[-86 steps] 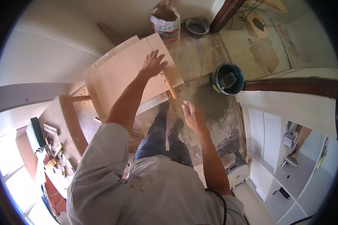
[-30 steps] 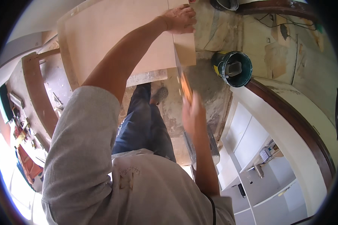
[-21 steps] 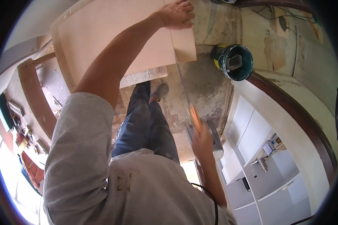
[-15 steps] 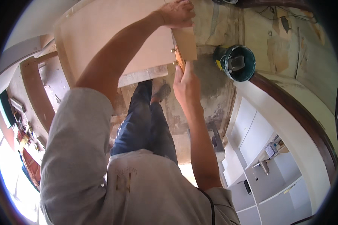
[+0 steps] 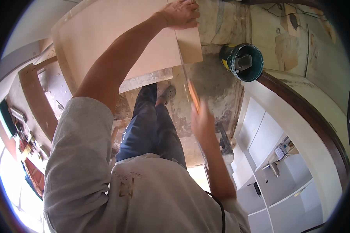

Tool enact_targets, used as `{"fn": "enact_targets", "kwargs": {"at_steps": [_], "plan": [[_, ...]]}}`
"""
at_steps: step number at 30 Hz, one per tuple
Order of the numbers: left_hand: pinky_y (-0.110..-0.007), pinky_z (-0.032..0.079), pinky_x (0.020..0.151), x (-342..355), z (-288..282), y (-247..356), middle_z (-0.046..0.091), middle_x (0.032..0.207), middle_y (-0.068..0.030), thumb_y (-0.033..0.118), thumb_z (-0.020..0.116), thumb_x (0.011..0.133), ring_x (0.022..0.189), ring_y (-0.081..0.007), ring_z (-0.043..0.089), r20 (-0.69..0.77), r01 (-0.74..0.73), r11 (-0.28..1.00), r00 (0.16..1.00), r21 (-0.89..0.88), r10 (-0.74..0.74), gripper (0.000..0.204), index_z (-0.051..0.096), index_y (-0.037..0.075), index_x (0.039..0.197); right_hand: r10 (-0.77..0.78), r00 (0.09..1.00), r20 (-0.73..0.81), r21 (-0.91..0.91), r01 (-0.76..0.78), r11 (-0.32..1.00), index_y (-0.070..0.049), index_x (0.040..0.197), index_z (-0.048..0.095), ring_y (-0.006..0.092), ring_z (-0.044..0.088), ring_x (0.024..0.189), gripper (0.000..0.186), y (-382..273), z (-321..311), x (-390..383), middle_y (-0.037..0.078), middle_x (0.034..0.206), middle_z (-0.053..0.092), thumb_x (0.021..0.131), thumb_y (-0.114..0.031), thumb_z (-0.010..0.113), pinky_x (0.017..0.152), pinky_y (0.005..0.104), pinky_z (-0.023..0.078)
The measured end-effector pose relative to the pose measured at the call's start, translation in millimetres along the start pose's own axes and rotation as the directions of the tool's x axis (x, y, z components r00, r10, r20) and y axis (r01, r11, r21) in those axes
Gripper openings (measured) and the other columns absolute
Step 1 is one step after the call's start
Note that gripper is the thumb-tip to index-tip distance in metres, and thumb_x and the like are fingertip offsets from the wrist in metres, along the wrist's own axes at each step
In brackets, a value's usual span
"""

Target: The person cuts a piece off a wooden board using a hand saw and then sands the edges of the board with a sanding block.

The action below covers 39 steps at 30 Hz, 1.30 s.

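A pale wooden board (image 5: 116, 42) spans the upper left, a straight line running across it near its right side. My left hand (image 5: 179, 14) presses on its far right part, fingers bent and slightly apart. My right hand (image 5: 202, 118) is closed on the orange wooden handle of a handsaw (image 5: 193, 93), below the board's near edge. The saw's thin blade reaches up to the board in line with that marking. My right hand is blurred by motion.
A dark green bucket (image 5: 252, 64) with a grey container inside stands right of the board. A white shelving unit (image 5: 284, 194) is at lower right, tools (image 5: 27, 139) lie at far left, and a dark hard case (image 5: 224, 141) sits behind my right forearm. My legs are below the board.
Since about three seconds ago my right hand has taken hold of the saw. It has moved back and forth along the line, most recently down, toward me. My left hand has stayed on the board.
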State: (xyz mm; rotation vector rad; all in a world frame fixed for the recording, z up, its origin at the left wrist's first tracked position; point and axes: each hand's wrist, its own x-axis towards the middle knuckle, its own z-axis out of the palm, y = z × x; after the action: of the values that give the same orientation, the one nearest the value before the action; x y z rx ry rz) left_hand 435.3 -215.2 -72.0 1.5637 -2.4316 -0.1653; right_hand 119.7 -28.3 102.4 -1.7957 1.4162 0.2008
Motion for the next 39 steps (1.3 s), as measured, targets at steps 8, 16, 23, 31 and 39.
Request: {"fn": "enact_targets", "kwargs": {"at_steps": [8,16,23,31,39], "plan": [[-0.051,0.035,0.114,3,-7,1,0.064,0.112,-0.0154,0.045,0.06,0.096,0.122,-0.0336,0.053,0.028,0.036,0.999,0.999,-0.018,-0.036,0.039,0.074,0.01,0.105,-0.225,0.962,-0.154,0.039,0.234,0.972,-0.004,0.115,0.05,0.0521,0.067,0.08,0.024,-23,27,74,0.03,0.083,0.068,0.105,-0.024,0.058,0.065,0.0578,0.053],[-0.052,0.035,0.114,1,-5,0,0.064,0.11,-0.0157,0.047,0.059,0.095,0.119,-0.0333,0.053,0.025,0.007,1.0,1.0,0.018,-0.008,0.041,0.071,0.008,0.1,0.13,0.985,0.117,0.043,-0.136,0.99,0.001,0.134,0.054,0.0512,0.068,0.095,0.037,30,-50,-113,0.034,0.109,0.066,0.103,-0.019,0.058,0.079,0.0544,0.055],[-0.051,0.034,0.115,3,-7,2,0.065,0.109,-0.0147,0.046,0.059,0.096,0.12,-0.0334,0.054,0.088,0.043,0.999,0.995,-0.026,-0.04,0.041,0.072,0.008,0.102,-0.275,0.942,-0.191,-0.016,0.277,0.961,-0.004,0.108,0.052,0.0503,0.066,0.073,0.02,-28,34,100,0.027,0.077,0.067,0.103,-0.022,0.06,0.061,0.0562,0.052],[-0.051,0.033,0.115,7,-16,1,0.064,0.11,-0.0137,0.048,0.061,0.094,0.122,-0.033,0.052,0.116,0.024,1.0,0.993,0.018,-0.026,0.04,0.074,0.01,0.1,-0.062,0.998,-0.006,0.0,0.062,0.998,-0.004,0.123,0.053,0.0513,0.068,0.081,0.029,-24,-17,6,0.028,0.084,0.068,0.103,-0.023,0.061,0.067,0.057,0.054],[-0.052,0.032,0.115,2,-2,-2,0.062,0.109,-0.0138,0.047,0.064,0.093,0.121,-0.0331,0.051,0.008,-0.009,1.0,1.0,-0.02,0.009,0.039,0.072,0.01,0.094,0.273,0.946,0.174,-0.113,-0.256,0.96,-0.004,0.132,0.057,0.0502,0.068,0.097,0.034,13,-31,-63,0.03,0.107,0.069,0.102,-0.021,0.059,0.082,0.0559,0.054]]}}
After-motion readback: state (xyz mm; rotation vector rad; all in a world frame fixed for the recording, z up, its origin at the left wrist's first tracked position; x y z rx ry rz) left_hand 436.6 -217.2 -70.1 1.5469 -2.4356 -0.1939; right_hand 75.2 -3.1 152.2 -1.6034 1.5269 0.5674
